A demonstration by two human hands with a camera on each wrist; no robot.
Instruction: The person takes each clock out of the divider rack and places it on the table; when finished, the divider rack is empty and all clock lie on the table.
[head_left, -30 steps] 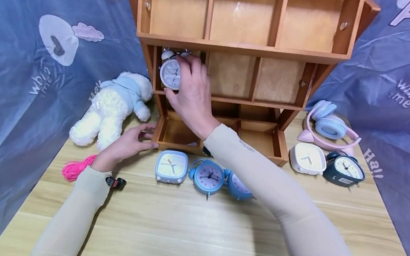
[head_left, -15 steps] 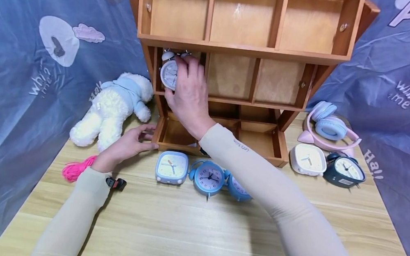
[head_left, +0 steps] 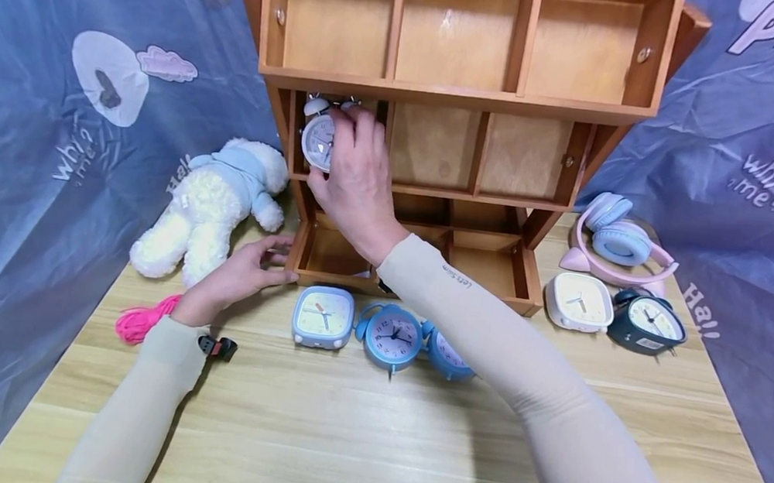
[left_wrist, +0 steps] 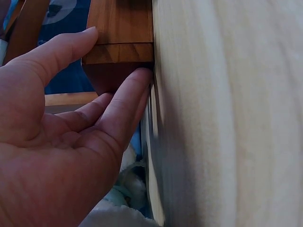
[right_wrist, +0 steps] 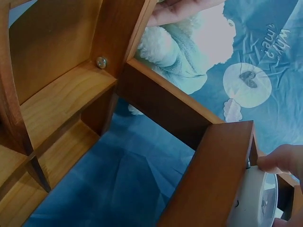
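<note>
A white twin-bell alarm clock point(head_left: 316, 141) stands in the left compartment of the middle tier of a wooden tiered shelf point(head_left: 457, 97). My right hand point(head_left: 358, 180) grips this clock from its right side, covering part of the dial. In the right wrist view, the clock point(right_wrist: 255, 196) shows edge-on beside a wooden wall, with fingertips point(right_wrist: 281, 158) on it. At the front left corner of the lowest tray point(head_left: 334, 277), my left hand point(head_left: 240, 270) rests with its thumb at the front. The left wrist view shows that hand point(left_wrist: 71, 123) touching the wooden corner point(left_wrist: 118, 54) with extended fingers.
A blue square clock point(head_left: 324, 317) and two blue twin-bell clocks point(head_left: 393, 337) stand before the shelf. At right lie headphones point(head_left: 621, 241), a white clock point(head_left: 579, 301) and a dark green clock point(head_left: 648, 321). A plush toy point(head_left: 215, 205) and pink yarn point(head_left: 145, 319) lie left.
My right hand and the white alarm clock have shifted slightly left within the compartment. My left hand keeps its place at the tray corner.
</note>
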